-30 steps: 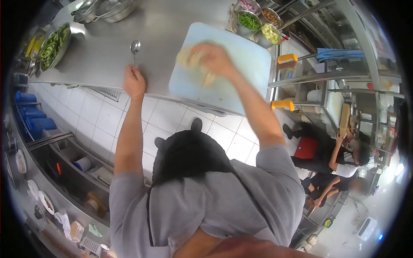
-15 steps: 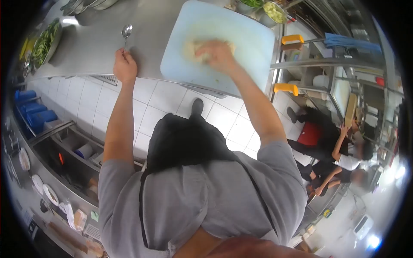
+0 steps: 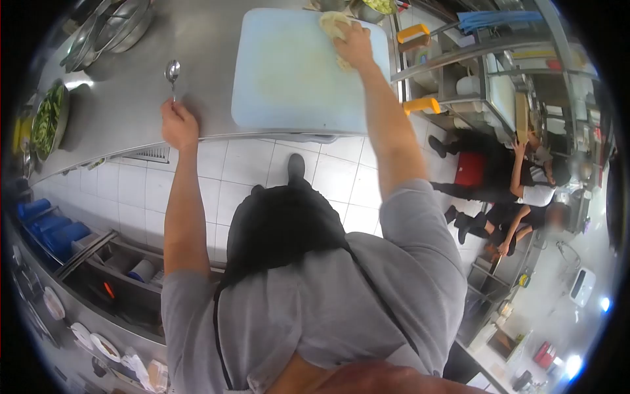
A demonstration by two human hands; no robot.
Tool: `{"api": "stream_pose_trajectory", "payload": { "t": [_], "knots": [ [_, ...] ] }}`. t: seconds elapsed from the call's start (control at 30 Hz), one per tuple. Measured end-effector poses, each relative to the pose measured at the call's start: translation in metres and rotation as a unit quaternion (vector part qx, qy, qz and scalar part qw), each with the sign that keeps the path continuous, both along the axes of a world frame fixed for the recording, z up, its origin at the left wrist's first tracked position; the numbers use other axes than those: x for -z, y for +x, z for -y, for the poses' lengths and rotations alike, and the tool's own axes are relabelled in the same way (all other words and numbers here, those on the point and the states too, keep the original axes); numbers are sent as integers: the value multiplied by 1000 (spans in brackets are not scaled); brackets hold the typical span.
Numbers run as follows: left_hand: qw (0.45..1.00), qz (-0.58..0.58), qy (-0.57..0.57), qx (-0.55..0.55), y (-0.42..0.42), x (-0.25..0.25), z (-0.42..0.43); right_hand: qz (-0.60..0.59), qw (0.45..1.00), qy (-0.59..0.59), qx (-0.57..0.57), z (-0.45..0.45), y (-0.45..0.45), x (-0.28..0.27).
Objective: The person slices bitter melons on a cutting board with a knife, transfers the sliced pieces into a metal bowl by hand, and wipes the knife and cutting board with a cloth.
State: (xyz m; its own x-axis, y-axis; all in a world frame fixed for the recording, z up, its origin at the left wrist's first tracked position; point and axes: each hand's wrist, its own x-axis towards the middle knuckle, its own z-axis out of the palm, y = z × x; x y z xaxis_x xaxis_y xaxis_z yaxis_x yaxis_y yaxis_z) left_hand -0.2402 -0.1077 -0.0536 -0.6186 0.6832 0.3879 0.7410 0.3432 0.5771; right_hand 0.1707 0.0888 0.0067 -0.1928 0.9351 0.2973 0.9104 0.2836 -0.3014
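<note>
My left hand point(image 3: 180, 125) is closed round the handle of a metal spoon point(image 3: 172, 71), whose bowl points away from me over the steel counter point(image 3: 203, 72). At the far right part of the pale blue cutting board point(image 3: 289, 79), my right hand point(image 3: 354, 44) presses on a cream-coloured cloth point(image 3: 335, 25). Its fingers are wrapped over the cloth, which shows beyond and below them. A small dark speck lies near the board's front edge.
Steel bowls point(image 3: 123, 26) stand at the far left, with a bowl of cut green vegetables point(image 3: 49, 121) nearer. Metal containers point(image 3: 375, 8) sit behind the board. Yellow-handled baskets point(image 3: 421, 105) hang at the right. Two people point(image 3: 531, 194) are further right.
My right hand has moved with the cloth from the middle of the board to its far right corner. My left hand still holds the spoon. The camera view has shifted.
</note>
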Motion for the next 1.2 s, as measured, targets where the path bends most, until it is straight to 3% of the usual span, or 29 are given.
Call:
{"api": "stream_pose_trajectory", "payload": {
  "t": [0.07, 0.17, 0.27, 0.4, 0.47, 0.53, 0.67, 0.73, 0.83, 0.9, 1.0, 1.1, 1.2],
  "knots": [
    [1000, 2, -13, 5, -1, 1, -3, -20, 999, 34, 10, 16, -16, 2],
    [999, 13, -33, 11, 1, -5, -1, -75, 992, -52, -83, 27, 0, 6],
    [1000, 13, -11, 22, 3, -8, -1, -90, 984, -9, -156, 95, 5, 7],
    [999, 25, 9, 47, 3, -11, 4, -46, 982, -111, -148, 217, 19, -21],
    [998, 27, 22, 55, 2, -12, 0, -2, 940, -313, -136, 248, 27, -51],
    [998, 26, 15, 52, 3, -13, 2, -66, 974, -191, -101, 262, 18, -57],
    [996, 10, 46, 76, -3, -4, 0, -100, 992, 81, 0, 197, -7, -69],
    [996, 21, 35, 85, -2, -8, 4, -90, 983, 119, 104, 135, -17, -70],
    [997, -12, 12, 81, -5, -5, 6, -26, 979, 51, 195, 37, -25, -51],
    [995, -14, 32, 88, -2, -11, 9, 12, 986, 17, 164, -10, -39, -10],
    [995, -3, 31, 97, -8, -3, 8, 87, 983, 14, 162, -27, -49, 1],
    [993, 9, 22, 119, -13, -1, 12, 90, 967, 3, 237, -10, -40, -8],
    [991, 33, 15, 126, -18, 2, 10, 17, 952, -24, 306, 13, -25, -12]
  ]
}}
